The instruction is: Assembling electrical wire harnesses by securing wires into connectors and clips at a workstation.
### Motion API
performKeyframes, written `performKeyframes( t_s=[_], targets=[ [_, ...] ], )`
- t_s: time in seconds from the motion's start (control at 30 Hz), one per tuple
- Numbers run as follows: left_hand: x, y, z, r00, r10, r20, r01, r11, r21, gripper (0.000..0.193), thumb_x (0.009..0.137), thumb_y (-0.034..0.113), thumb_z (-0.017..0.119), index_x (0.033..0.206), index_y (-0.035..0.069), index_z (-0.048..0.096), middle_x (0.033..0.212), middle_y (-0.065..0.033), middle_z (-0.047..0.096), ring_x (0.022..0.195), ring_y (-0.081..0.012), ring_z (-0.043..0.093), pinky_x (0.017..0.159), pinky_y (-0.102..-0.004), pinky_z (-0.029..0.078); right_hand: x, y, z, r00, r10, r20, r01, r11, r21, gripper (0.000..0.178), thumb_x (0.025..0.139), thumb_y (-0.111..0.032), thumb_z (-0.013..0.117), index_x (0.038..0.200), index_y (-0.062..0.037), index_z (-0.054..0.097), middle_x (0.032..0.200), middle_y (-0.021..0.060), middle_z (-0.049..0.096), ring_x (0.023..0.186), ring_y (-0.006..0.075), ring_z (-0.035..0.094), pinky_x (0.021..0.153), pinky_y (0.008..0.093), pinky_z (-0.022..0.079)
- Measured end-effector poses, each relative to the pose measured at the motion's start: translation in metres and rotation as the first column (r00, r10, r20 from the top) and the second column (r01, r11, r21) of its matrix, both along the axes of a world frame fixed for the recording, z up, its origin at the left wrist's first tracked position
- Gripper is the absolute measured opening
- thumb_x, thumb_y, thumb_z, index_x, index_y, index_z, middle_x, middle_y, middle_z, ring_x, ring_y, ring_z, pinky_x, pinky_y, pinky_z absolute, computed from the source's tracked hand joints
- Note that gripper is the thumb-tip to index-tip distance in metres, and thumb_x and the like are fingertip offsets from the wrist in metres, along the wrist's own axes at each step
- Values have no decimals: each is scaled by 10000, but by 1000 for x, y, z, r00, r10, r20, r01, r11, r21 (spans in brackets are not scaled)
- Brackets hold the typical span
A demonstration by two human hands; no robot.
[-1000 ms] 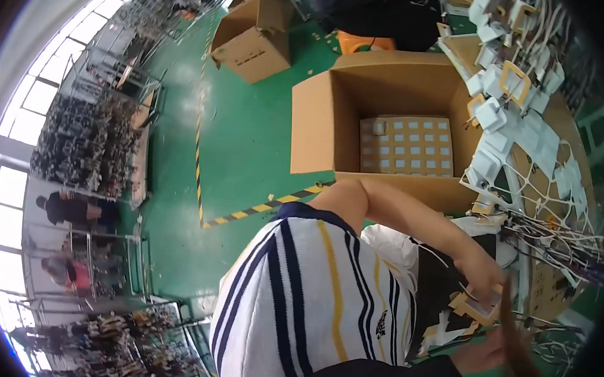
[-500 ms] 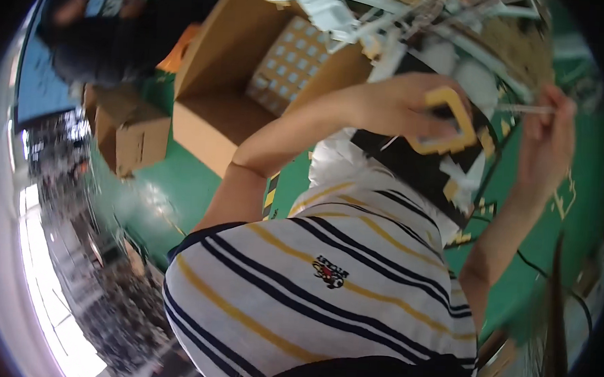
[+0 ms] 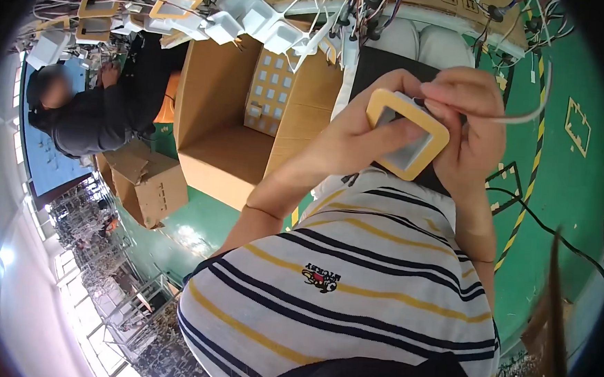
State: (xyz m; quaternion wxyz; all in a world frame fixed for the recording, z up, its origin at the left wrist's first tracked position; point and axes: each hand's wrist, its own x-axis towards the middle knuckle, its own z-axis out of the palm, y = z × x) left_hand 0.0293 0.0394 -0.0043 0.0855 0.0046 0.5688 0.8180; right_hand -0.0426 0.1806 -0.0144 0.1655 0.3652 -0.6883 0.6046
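My left hand [image 3: 364, 140] is closed on a square housing with a yellow frame [image 3: 417, 112] and a pale grey inside; its thumb lies across the opening. Against the housing's upper right corner, my right hand [image 3: 475, 123] is pinching the end of a thin white cable [image 3: 524, 120]. The rest of that cable trails off to the right and curls upward. The fingertips cover the spot where cable and housing meet, so I cannot tell whether they are joined. Below both hands a dark flat sheet [image 3: 385, 66] lies over my lap.
At left stands a large open carton [image 3: 224, 163] with a patterned divider sheet [image 3: 270, 83] inside. A smaller carton [image 3: 153, 190] and a seated person [image 3: 92, 117] are beyond it. Yellow-framed housings [image 3: 178, 6] and wires crowd the far bench. A black cable [image 3: 555, 228] crosses the green floor.
My right hand has come in from the far right with the cable, up to the housing. The left hand has turned the housing, so its open face shows more fully. The view has shifted.
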Motion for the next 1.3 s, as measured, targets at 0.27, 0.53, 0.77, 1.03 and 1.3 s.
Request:
performKeyframes(
  t_s=[0.27, 0.53, 0.77, 1.03, 1.3],
  targets=[
    [5, 5, -8, 998, 48, -29, -49, 998, -38, 257, 944, 169, 551, 1136, 34, 445, 981, 0, 528, 914, -58, 468, 796, -213, 389, 16, -5, -19, 985, -76, 153, 108, 972, -211, 114, 801, 49, 607, 889, -19, 632, 837, 86, 618, 728, 194, 558, 636, 257, 429],
    [7, 6, -21, 994, -37, -101, 16, 980, -200, 398, 946, 143, 544, 1296, 24, 395, 1025, -17, 535, 969, -85, 486, 869, -235, 398, -11, 10, 6, 459, 348, 817, -378, 909, -175, 42, 845, -17, 624, 885, -15, 635, 830, 96, 627, 650, 172, 554, 596, 229, 435],
    [12, 1, -19, 992, -28, 122, -1, 973, 231, 418, 916, 80, 557, 1297, 32, 390, 1059, -25, 546, 968, -86, 503, 846, -246, 421, 1, -8, -18, 996, 86, 31, -76, 968, -240, 121, 806, 41, 596, 910, -1, 642, 786, 76, 616, 754, 183, 574, 644, 252, 448],
    [-3, 12, -20, 977, 178, 118, -186, 980, 67, 346, 900, 110, 523, 1225, 41, 428, 1069, -40, 551, 975, -118, 547, 855, -278, 456, -32, -2, -3, 682, 347, 643, -297, 936, -190, 201, 950, -189, 530, 992, -8, 606, 924, 50, 621, 823, 117, 571, 704, 222, 464],
    [-37, -1, -18, 857, 481, 183, -513, 830, 220, 231, 959, 177, 465, 1156, 57, 470, 1022, -62, 546, 884, -150, 571, 727, -313, 502, 32, -3, -39, 456, 375, 807, -174, 927, -332, 274, 939, -187, 563, 1109, 28, 560, 971, 128, 659, 844, 174, 642, 764, 275, 516]
  ],
)
